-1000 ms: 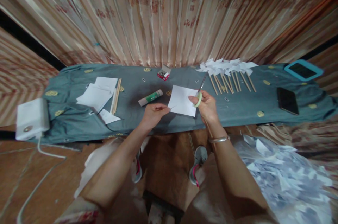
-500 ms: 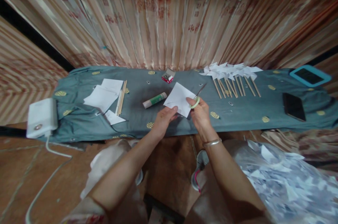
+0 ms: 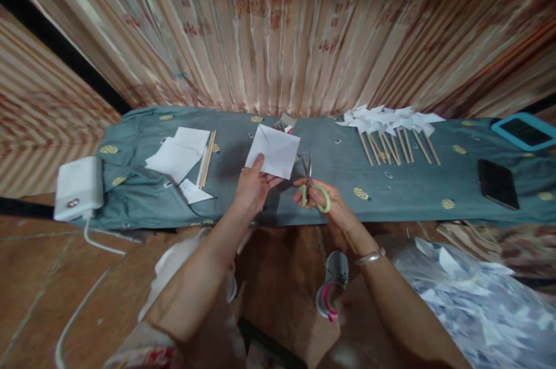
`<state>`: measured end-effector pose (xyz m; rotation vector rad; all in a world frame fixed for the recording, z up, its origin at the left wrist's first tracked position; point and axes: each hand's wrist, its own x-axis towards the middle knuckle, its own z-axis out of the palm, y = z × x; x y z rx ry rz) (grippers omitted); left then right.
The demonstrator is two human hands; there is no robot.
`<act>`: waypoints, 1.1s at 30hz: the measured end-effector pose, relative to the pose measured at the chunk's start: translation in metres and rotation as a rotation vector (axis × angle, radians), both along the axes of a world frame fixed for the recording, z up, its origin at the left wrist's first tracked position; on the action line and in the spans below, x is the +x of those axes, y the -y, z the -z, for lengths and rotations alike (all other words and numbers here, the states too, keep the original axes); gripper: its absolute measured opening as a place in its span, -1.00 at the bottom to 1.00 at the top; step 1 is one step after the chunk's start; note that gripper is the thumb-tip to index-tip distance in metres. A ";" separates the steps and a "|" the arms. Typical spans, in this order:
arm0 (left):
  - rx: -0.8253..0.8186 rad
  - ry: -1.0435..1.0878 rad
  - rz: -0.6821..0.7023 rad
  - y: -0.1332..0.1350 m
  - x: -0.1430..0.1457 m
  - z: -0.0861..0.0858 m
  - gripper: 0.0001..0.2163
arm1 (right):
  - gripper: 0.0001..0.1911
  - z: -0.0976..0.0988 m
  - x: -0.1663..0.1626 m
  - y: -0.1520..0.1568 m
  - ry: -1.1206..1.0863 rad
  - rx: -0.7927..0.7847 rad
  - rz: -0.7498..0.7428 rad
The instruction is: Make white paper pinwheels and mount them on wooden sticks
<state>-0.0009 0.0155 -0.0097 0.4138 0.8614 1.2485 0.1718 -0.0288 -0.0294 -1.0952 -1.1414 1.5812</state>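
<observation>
Scissors (image 3: 311, 183) sit in the right hand (image 3: 324, 204), fingers through the green loops, blades nearly closed. Left hand (image 3: 252, 186) pinches the paper square (image 3: 274, 150) above the worktop (image 3: 434, 189). Looks like a pause between cuts; the next snip needs an edge lined up. Half a second ago the scissors met the paper. Now they're apart.

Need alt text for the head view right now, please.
The left hand holds up a white paper square while the right hand grips green-handled scissors just right of it. Paper pinwheels on sticks lie farther right on the cloth-covered table.
</observation>
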 end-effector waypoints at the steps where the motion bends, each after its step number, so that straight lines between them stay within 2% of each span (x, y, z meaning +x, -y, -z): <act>1: -0.002 0.005 0.005 -0.001 -0.001 0.000 -0.80 | -0.46 0.000 0.001 0.004 0.024 -0.003 -0.062; 3: -0.004 0.015 0.021 -0.002 -0.002 0.000 -0.80 | -0.47 -0.001 0.002 0.010 0.055 -0.027 -0.141; 6: -0.016 0.017 0.031 -0.002 -0.001 0.000 -0.77 | -0.50 -0.003 0.001 0.014 0.088 -0.061 -0.184; 19: -0.010 0.031 -0.005 0.001 0.003 0.002 -0.79 | -0.57 0.001 0.000 0.012 0.162 -0.047 -0.209; 25: -0.009 0.028 -0.012 0.003 0.004 0.001 -0.78 | -0.62 0.003 -0.003 0.011 0.189 -0.037 -0.177; 33: -0.004 0.036 -0.023 0.003 0.005 0.003 -0.80 | -0.60 0.000 -0.006 0.010 0.225 -0.046 -0.140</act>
